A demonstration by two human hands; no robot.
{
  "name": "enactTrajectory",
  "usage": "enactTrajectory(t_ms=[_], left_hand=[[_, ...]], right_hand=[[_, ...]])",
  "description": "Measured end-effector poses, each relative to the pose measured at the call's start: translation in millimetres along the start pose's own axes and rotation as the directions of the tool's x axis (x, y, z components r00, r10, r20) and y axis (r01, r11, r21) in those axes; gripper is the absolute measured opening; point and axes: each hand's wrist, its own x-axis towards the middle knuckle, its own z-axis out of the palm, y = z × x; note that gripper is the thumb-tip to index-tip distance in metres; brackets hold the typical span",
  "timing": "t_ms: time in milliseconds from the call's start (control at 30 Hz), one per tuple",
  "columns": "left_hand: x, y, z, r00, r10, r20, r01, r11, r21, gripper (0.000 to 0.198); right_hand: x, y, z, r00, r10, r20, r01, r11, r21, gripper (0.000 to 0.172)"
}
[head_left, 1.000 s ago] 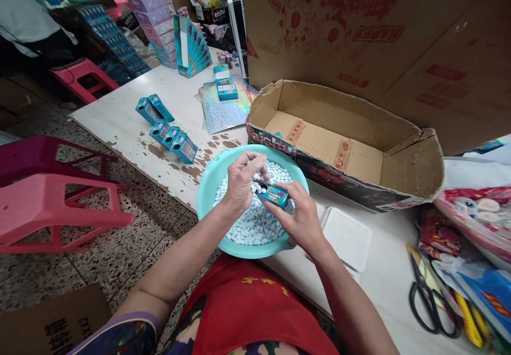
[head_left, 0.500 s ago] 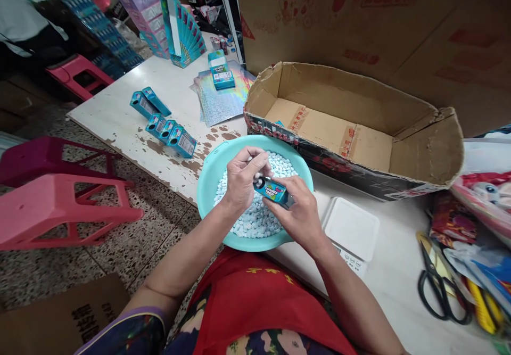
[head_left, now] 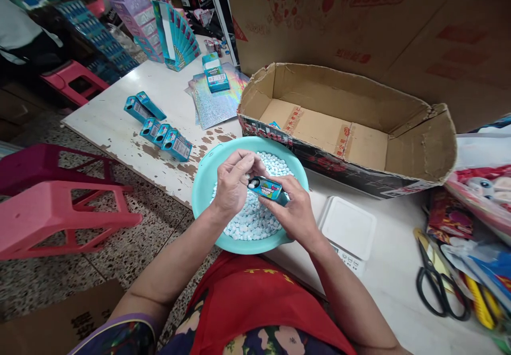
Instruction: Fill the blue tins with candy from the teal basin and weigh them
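Observation:
In my right hand (head_left: 293, 206) is a small blue candy box (head_left: 268, 188) printed "Caramelo", tilted so its open end points left. White candy shows in that opening. My left hand (head_left: 233, 182) is curled beside the open end, its fingertips bent over a few white candies; how many it holds is hidden. Both hands are above a mint-green basin (head_left: 202, 184) full of pale candies (head_left: 251, 222).
Several blue boxes (head_left: 178, 145) stand on the table at left. Behind the basin is a low cardboard box (head_left: 343, 174). A white scale (head_left: 351, 227) and black scissors (head_left: 437, 286) lie at right. Pink stools (head_left: 59, 216) stand left. A blue box (head_left: 217, 81) rests on shiny sheets (head_left: 215, 107).
The view has shifted slightly. My left fingers have curled in a little more beside the box opening, where white candy now shows. My right hand keeps its hold on the box.

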Motion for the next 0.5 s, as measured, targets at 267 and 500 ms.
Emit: enactTrajectory(t_ms=[267, 500], left_hand=[[9, -48, -40.1, 0.91, -0.292, 0.295, -0.115, 0.507, 0.855, 0.033], [-29, -68, -31.1, 0.737, -0.469, 0.486, -0.53, 0.045, 0.847, 0.048]], right_hand=[[-17, -3, -47, 0.972, 0.144, -0.186, -0.141, 0.989, 0.034, 0.034], [-16, 0, -43, 0.951, 0.199, -0.235, -0.182, 0.979, 0.093, 0.037]])
